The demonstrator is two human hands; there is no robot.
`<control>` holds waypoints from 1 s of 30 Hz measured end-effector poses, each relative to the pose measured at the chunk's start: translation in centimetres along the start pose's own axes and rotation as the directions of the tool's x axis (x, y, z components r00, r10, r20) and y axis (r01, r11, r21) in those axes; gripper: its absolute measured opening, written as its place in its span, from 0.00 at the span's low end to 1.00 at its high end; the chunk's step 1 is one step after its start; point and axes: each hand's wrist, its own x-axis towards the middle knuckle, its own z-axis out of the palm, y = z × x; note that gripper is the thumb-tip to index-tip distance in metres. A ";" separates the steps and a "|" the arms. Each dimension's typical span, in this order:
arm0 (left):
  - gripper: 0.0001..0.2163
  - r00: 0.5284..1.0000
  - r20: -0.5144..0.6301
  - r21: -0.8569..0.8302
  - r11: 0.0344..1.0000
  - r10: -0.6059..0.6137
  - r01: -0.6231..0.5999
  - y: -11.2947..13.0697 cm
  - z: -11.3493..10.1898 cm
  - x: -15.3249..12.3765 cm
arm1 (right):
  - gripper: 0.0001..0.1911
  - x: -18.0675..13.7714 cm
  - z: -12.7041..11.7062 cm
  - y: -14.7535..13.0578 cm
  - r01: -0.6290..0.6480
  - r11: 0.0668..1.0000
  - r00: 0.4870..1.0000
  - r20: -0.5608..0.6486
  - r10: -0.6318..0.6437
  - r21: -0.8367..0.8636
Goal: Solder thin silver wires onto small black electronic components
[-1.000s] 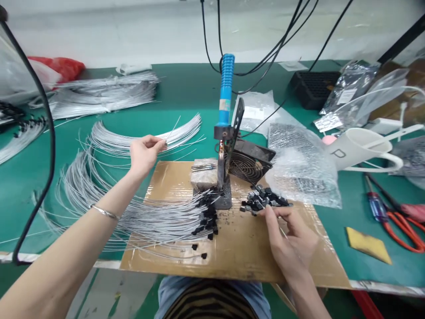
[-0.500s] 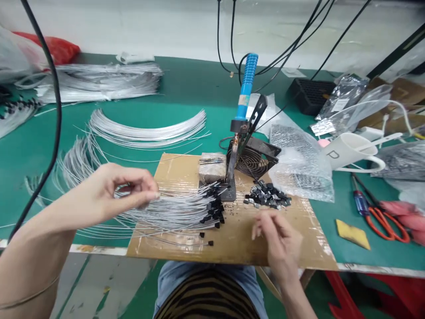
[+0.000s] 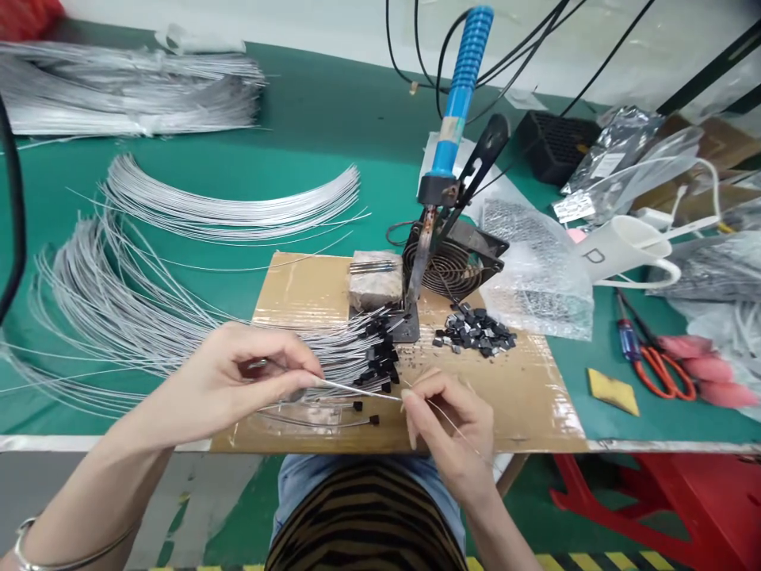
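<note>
My left hand (image 3: 250, 381) pinches a thin grey wire (image 3: 360, 390) low over the cardboard sheet (image 3: 476, 412). The wire's free end reaches my right hand (image 3: 449, 420), whose fingers are pinched together at the tip on something too small to make out. Just behind both hands lies a bundle of grey wires with black end pieces (image 3: 374, 357). A small heap of loose black parts (image 3: 476, 333) sits to the right of it. A blue-handled soldering iron (image 3: 457, 103) stands in its holder behind the bundle.
Curved fans of bare grey wires (image 3: 226, 214) cover the green table (image 3: 309, 143) at left. A small fan (image 3: 445, 274), bubble wrap (image 3: 535, 270), a white mug (image 3: 624, 250), red-handled scissors (image 3: 659, 369), a screwdriver and a yellow sponge (image 3: 612, 390) lie at right.
My left hand came down from the wire fan to the front with one wire. My right hand left the black parts heap and met the wire's end. The view tilted downward.
</note>
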 end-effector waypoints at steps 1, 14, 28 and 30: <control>0.05 0.999 -0.035 0.007 1.000 -0.001 0.001 0.0 0.3 0.1 | 0.13 0.0 0.0 0.1 -0.013 1.000 1.000 -0.027 0.014 0.014; 0.08 0.997 -0.065 0.028 0.999 -0.038 0.040 2.8 5.1 2.5 | 0.12 0.8 0.6 1.2 -0.197 0.970 0.980 0.003 0.198 0.143; 0.10 0.988 0.132 0.117 0.991 -0.086 0.071 3.5 7.4 2.9 | 0.13 1.7 -0.6 1.4 -0.116 0.993 0.992 0.057 0.115 0.024; 0.10 0.981 0.158 0.063 0.992 -0.114 0.106 3.4 7.8 3.1 | 0.14 1.8 -0.6 1.4 -0.130 0.991 0.991 0.045 0.129 0.018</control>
